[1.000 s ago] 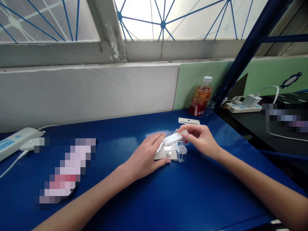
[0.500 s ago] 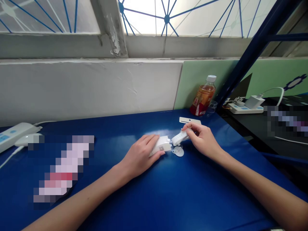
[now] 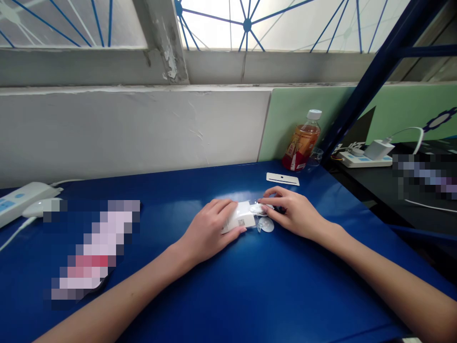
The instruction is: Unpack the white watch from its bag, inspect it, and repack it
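Blue and glossy, the tabletop (image 3: 221, 305) carried a white power strip (image 3: 35, 193) with a plug by it at the far left, and nearer the middle a blurred-out flat object (image 3: 102, 243) lying aslant beyond the left forearm. At the back right, a bottle with a red and orange label (image 3: 300, 146) stood upright beside a clear cup (image 3: 314, 158), with a slotted white card (image 3: 283, 179) flat in front of them. Between the hands lay a white box (image 3: 241, 216) in clear wrapping, its long axis running roughly left to right, the right end slightly farther from the person. The left hand (image 3: 212, 228) gripped and covered its left end, thumb along the near side. The right hand (image 3: 294, 212) pinched a small white piece (image 3: 256, 208), partly hidden by the fingers, pointing leftward at the box's right end. Just nearer the person, a clear round disc (image 3: 266, 224) lay flat.
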